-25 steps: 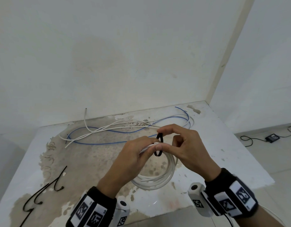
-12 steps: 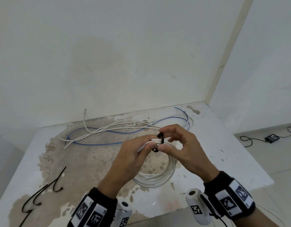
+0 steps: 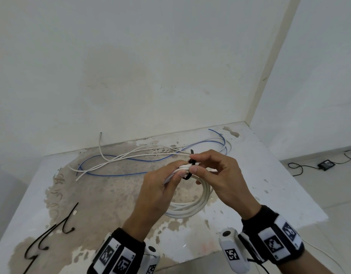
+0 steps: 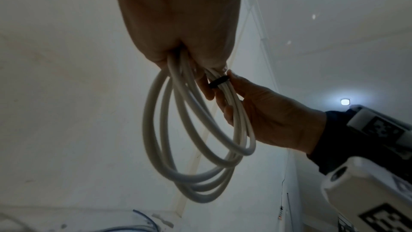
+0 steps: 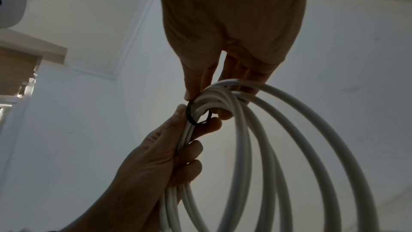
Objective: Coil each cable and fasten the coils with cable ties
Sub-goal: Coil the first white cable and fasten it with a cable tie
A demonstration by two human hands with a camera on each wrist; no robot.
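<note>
My left hand (image 3: 156,186) grips the bunched strands of the white cable coil (image 3: 192,208), fingers curled round them, and holds the coil up above the bench (image 3: 269,194); the loops hang down from that grip toward the stained surface. My right hand (image 3: 220,175) pinches the black cable tie (image 3: 190,169) between thumb and forefinger, just beside my left fingertips. The tie is looped round the bundle (from the right wrist view it reads as a thin dark ring (image 5: 196,114) with a little slack inside it), and its free tail sticks up past my right forefinger. From the left wrist view the tie (image 4: 219,81) sits as a dark band across the strands, right where both hands meet.

Farther back on the bench lie the loose cables, uncoiled: a blue cable (image 3: 119,175) and thin white cables (image 3: 131,157) sprawled and crossing one another near the wall. At the near left corner rest more black ties (image 3: 52,232), well apart from my hands. On the floor to the right lies a small black adapter (image 3: 327,165) with its cord.
</note>
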